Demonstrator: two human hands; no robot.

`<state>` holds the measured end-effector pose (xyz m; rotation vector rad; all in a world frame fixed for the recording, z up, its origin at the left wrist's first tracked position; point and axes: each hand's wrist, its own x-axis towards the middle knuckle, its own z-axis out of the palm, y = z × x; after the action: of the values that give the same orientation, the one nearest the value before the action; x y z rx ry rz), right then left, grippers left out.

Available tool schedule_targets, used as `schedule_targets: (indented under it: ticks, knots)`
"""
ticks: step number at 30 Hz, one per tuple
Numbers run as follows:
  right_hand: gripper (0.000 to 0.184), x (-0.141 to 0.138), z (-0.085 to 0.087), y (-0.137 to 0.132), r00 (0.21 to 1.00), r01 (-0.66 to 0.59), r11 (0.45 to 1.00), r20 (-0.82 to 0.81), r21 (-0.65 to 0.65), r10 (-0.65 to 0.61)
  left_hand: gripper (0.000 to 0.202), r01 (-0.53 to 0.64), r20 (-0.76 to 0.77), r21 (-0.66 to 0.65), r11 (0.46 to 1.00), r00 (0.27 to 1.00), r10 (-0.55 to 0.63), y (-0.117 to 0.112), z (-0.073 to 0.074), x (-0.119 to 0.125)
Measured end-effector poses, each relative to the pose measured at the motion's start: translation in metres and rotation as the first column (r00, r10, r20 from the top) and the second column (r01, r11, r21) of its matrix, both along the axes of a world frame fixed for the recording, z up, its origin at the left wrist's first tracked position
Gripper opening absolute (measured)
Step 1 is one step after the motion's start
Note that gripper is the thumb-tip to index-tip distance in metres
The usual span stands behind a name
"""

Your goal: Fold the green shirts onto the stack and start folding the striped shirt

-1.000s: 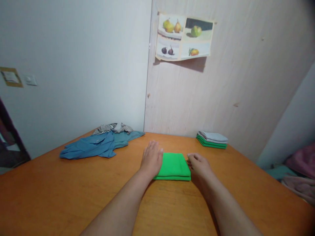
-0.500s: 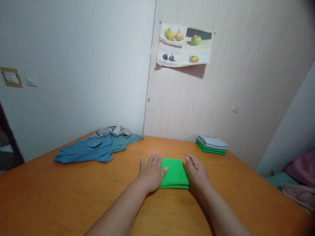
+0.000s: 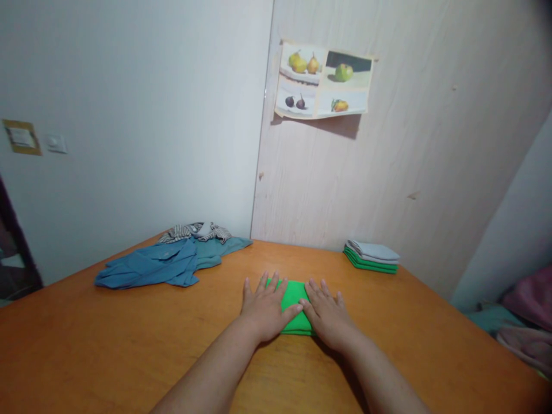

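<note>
A bright green folded cloth (image 3: 295, 307) lies flat on the orange-brown table, with layered edges showing at its near side. My left hand (image 3: 265, 310) rests palm down over its left part, fingers spread. Over the right part lies my right hand (image 3: 328, 313), also flat with the fingers apart. The two thumbs nearly meet above the middle of the cloth. Both hands cover the cloth's side edges, and neither one grips it.
On the far left of the table (image 3: 172, 345) lie rumpled blue clothes (image 3: 150, 264) and a striped garment (image 3: 196, 231). A neat stack of grey and green folded cloths (image 3: 371, 257) sits at the far right. A wall with a fruit poster (image 3: 323, 80) stands behind.
My right hand has moved left from beside the cloth's right edge onto its top, and its fingers have spread flat. My left hand stays almost in place.
</note>
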<state>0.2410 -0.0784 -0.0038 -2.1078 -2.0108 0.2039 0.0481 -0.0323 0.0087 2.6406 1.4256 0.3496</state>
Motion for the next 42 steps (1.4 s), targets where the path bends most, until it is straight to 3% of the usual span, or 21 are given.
schedule_targets:
  ticks: [9,20,29,34,39,42]
  knots:
    - [0.075,-0.007,0.005,-0.001,0.998,0.055,0.994,0.033,-0.091,-0.052,0.094,-0.004,-0.006,-0.021,1.0,1.0,0.004,0.003,-0.002,0.002]
    - [0.075,0.0,0.001,-0.001,0.998,0.037,0.996,-0.046,-0.079,-0.041,0.097,0.028,-0.038,-0.076,0.997,0.999,-0.031,0.003,0.006,0.0]
    - [0.069,0.023,-0.004,-0.003,0.984,0.1,0.994,-0.153,0.035,-0.093,0.109,0.041,-0.018,-0.062,0.997,0.999,-0.042,0.004,0.002,0.0]
    - [0.071,0.032,-0.002,-0.003,0.956,0.22,0.946,-0.245,0.236,-0.162,0.111,0.034,-0.028,-0.069,0.997,0.999,-0.036,0.004,0.003,0.001]
    - [0.076,0.016,0.008,0.001,0.913,0.191,0.889,-0.409,0.417,-0.005,0.115,0.052,-0.003,-0.069,0.996,0.999,-0.053,0.002,0.004,0.0]
    - [0.076,-0.003,0.018,0.006,0.908,0.11,0.912,-0.413,0.396,0.069,0.112,0.049,-0.001,-0.071,0.996,0.999,-0.049,0.003,0.003,-0.001]
